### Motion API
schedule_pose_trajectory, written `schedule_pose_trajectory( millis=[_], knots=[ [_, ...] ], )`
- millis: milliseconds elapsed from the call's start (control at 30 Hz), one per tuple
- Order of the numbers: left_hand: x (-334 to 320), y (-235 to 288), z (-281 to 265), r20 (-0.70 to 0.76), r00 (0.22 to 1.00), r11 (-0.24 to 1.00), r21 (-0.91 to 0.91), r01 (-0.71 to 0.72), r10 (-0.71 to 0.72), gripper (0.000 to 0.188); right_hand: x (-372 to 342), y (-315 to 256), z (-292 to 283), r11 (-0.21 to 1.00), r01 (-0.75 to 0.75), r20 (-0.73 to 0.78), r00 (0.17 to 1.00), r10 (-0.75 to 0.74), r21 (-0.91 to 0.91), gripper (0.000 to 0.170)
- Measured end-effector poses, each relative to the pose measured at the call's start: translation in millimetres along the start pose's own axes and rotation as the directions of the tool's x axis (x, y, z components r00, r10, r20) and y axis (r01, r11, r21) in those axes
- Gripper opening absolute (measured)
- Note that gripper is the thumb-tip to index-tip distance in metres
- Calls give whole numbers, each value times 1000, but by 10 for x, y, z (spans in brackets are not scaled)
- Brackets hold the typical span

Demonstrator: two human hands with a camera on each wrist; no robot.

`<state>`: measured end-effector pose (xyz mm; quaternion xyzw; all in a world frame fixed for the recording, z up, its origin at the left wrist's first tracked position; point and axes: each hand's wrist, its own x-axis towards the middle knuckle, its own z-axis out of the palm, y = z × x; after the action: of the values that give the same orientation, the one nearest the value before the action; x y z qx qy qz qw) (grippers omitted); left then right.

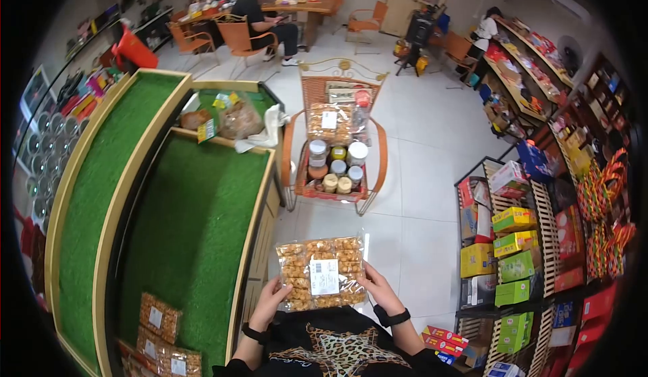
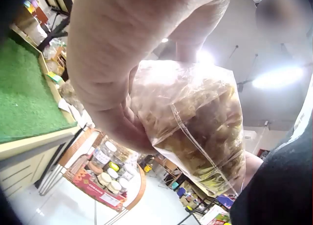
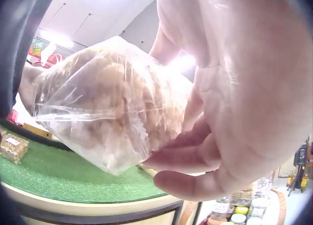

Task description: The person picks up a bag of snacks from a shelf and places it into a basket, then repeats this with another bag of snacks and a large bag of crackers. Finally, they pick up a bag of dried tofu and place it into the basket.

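Observation:
Both hands hold a clear bag of golden-brown snacks [image 1: 297, 252] with a white label, in front of the body. The left hand [image 1: 271, 301] grips its left edge, thumb on the upper face; the right hand [image 1: 383, 290] grips the right edge. From the left wrist view, the left hand [image 2: 117, 63] curls round one side of the bag [image 2: 200, 122], showing its sealed seam. In the right wrist view, fingers of the right hand [image 3: 234, 97] bend under the bag [image 3: 107, 102].
An orange chair [image 1: 382, 141] ahead bears a red box of jars [image 1: 337, 168] and another snack bag [image 1: 331, 122]. At left stands a green-lined display stand [image 1: 196, 201] with similar bags [image 1: 159, 317] low down. Racks of coloured boxes [image 1: 516, 242] stand right. People sit at a far table [image 1: 297, 6].

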<state>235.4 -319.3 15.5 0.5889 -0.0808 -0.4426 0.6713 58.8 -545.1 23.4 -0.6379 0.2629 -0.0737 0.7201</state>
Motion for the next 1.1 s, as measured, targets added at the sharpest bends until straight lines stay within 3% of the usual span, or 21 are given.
schedule_pose_trajectory(
  millis=[67, 133, 200, 333, 600, 833, 933, 1067, 1100],
  knots=[
    [87, 74, 156, 18, 1000, 1000, -11, -6, 7, 63, -101, -33, -98, 999, -12, -65, 998, 14, 35, 59],
    [179, 219, 299, 101, 993, 994, 102, 43, -53, 70, -162, 22, -173, 997, -27, -126, 991, 36, 74, 58],
    [329, 153, 366, 123, 991, 998, 44, 48, -53, 69, -209, 155, -236, 996, 70, -194, 979, -59, 53, 60],
    [557, 194, 450, 222, 972, 993, 100, 62, -83, 69, -270, 201, -317, 997, 8, -234, 972, 10, 77, 61],
    [1171, 419, 474, 352, 933, 993, 117, 33, -73, 70, 124, 25, -366, 981, 88, -320, 947, -29, 175, 63],
    [1851, 1041, 187, 387, 922, 957, 269, -109, -4, 77, 998, -284, -335, 982, 95, -241, 969, -53, 164, 69],
    [2086, 1312, 27, 438, 895, 985, 101, -138, 81, 78, 1435, -499, -249, 984, 127, -194, 976, -102, 121, 70],
    [2337, 1501, -205, 436, 894, 969, 158, -189, 104, 80, 1844, -790, -117, 992, 92, -143, 987, -79, 85, 71],
    [2386, 1496, -253, 423, 903, 982, 125, -144, 79, 81, 1905, -830, -76, 992, 76, -152, 987, -60, 105, 72]
  ],
)
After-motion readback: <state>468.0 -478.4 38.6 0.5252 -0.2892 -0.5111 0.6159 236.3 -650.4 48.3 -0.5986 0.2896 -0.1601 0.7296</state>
